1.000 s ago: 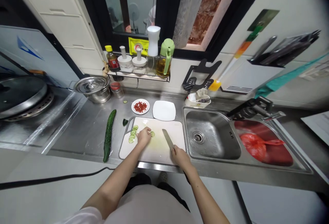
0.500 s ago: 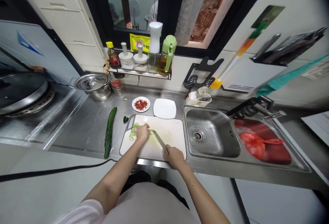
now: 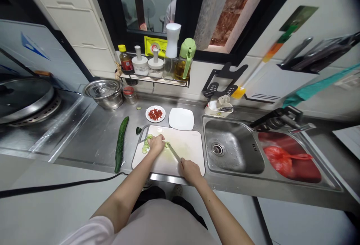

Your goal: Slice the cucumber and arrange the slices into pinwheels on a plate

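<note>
A white cutting board (image 3: 185, 159) with a grey edge lies in front of me. My right hand (image 3: 191, 171) is closed round the handle of a knife (image 3: 174, 153), its blade pointing up and left. At the blade's tip lies a pale green cucumber slice (image 3: 167, 145). My left hand (image 3: 156, 145) is closed over cucumber on the board, just left of the blade; its fingers mostly hide the piece. Several cucumber slices (image 3: 145, 147) lie beside it at the board's left. Left of the board rests a whole cucumber (image 3: 121, 144).
Behind the board are a plate of chopped red pieces (image 3: 155, 114) and a white square plate (image 3: 181, 119). A lidded steel pot (image 3: 107, 94) stands back left. To the right is a sink (image 3: 233, 147), with a red bag (image 3: 279, 159) beyond. Seasonings line a rack (image 3: 157, 78).
The whole view has shifted slightly. Both hands and the knife keep nearly the same places on the board.
</note>
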A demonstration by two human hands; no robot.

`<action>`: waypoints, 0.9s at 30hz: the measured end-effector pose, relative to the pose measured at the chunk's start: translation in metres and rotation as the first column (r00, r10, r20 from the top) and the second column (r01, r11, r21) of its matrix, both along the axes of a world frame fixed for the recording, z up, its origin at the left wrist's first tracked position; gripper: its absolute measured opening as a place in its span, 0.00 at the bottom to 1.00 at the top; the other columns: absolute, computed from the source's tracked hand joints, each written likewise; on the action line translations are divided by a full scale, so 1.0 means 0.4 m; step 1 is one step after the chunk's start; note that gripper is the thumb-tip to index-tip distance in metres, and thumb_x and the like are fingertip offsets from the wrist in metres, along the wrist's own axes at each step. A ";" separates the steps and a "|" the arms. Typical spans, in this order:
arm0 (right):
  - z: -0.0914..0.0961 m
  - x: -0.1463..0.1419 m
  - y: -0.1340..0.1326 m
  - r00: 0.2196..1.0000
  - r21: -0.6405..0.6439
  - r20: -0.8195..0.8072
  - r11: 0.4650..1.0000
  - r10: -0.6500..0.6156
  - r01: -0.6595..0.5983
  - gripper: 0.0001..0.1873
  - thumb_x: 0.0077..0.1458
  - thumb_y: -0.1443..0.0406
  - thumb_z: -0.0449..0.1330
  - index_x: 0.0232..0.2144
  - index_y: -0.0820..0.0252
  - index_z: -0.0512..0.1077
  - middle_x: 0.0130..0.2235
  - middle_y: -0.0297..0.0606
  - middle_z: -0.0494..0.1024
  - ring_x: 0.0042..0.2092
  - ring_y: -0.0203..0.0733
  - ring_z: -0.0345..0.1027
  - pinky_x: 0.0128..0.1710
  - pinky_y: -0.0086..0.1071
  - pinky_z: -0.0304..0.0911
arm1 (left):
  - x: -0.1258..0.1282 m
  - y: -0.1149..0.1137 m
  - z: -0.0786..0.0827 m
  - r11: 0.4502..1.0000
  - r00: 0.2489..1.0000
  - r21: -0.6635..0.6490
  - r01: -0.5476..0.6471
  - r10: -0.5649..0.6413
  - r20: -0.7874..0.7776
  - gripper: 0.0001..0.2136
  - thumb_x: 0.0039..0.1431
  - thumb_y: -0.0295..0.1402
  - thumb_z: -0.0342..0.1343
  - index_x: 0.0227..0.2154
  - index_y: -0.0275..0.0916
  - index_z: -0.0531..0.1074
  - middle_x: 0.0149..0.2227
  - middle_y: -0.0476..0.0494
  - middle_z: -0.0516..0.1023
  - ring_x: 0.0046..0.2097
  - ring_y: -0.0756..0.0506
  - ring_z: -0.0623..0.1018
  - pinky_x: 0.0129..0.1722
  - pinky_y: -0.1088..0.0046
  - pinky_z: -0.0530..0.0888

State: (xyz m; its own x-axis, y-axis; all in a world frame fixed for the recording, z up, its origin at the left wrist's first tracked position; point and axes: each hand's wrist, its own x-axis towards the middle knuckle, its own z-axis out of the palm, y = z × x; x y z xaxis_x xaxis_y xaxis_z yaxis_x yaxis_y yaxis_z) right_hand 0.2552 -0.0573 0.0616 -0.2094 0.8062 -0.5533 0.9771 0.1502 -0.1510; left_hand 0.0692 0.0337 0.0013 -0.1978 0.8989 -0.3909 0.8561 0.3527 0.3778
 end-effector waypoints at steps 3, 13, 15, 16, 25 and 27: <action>0.001 -0.008 0.006 1.000 -0.010 0.007 1.000 0.003 -0.003 0.17 0.65 0.64 0.43 0.46 0.63 0.68 0.42 0.50 0.78 0.45 0.49 0.73 0.40 0.36 0.61 | 0.000 0.004 -0.001 1.000 1.000 -0.012 -0.004 0.004 -0.006 0.08 0.54 0.34 0.55 0.39 0.47 0.72 0.39 0.44 0.80 0.51 0.39 0.71 0.50 0.61 0.58; 0.000 -0.019 0.023 1.000 -0.035 0.011 0.999 0.008 -0.007 0.17 0.64 0.67 0.42 0.46 0.63 0.68 0.42 0.50 0.78 0.45 0.50 0.73 0.39 0.36 0.62 | -0.004 0.019 0.010 0.999 1.000 -0.051 0.015 -0.016 -0.004 0.07 0.53 0.36 0.56 0.36 0.48 0.72 0.40 0.45 0.80 0.51 0.39 0.72 0.49 0.61 0.57; -0.001 -0.019 0.023 1.000 -0.035 0.012 0.999 0.008 -0.007 0.17 0.63 0.67 0.43 0.46 0.63 0.68 0.42 0.50 0.78 0.45 0.50 0.73 0.38 0.37 0.62 | -0.004 0.021 0.009 0.998 1.000 -0.056 0.014 -0.015 -0.014 0.07 0.53 0.36 0.56 0.36 0.48 0.72 0.40 0.45 0.80 0.50 0.39 0.73 0.50 0.60 0.57; -0.002 -0.019 0.023 1.000 -0.033 0.012 0.999 0.007 -0.007 0.16 0.63 0.67 0.43 0.46 0.63 0.68 0.42 0.50 0.78 0.45 0.50 0.73 0.38 0.37 0.62 | -0.004 0.021 0.007 0.998 1.000 -0.057 0.014 -0.015 -0.018 0.08 0.53 0.36 0.56 0.37 0.48 0.72 0.40 0.45 0.80 0.50 0.39 0.73 0.50 0.60 0.57; 0.005 -0.025 0.021 1.000 -0.036 0.022 0.999 -0.002 0.003 0.16 0.62 0.68 0.44 0.47 0.63 0.68 0.42 0.51 0.78 0.46 0.50 0.73 0.40 0.37 0.63 | -0.004 0.022 0.001 0.998 0.999 -0.055 0.024 -0.026 -0.032 0.08 0.53 0.37 0.57 0.36 0.48 0.73 0.40 0.45 0.80 0.51 0.39 0.73 0.50 0.60 0.57; 0.005 -0.027 0.020 1.000 -0.030 0.024 1.000 -0.002 0.003 0.16 0.62 0.68 0.44 0.47 0.63 0.67 0.42 0.51 0.78 0.46 0.50 0.73 0.40 0.37 0.62 | -0.004 0.023 0.000 0.998 0.999 -0.055 0.023 -0.025 -0.033 0.08 0.53 0.37 0.57 0.36 0.49 0.73 0.40 0.45 0.80 0.51 0.39 0.73 0.50 0.60 0.57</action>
State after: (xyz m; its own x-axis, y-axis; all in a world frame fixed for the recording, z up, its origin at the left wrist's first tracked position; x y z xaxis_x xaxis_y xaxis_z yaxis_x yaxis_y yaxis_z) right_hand 0.2445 -0.0492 0.0635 -0.1941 0.7897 -0.5820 0.9808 0.1434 -0.1324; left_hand 0.0677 0.0427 0.0014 -0.1905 0.8810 -0.4330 0.8764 0.3514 0.3293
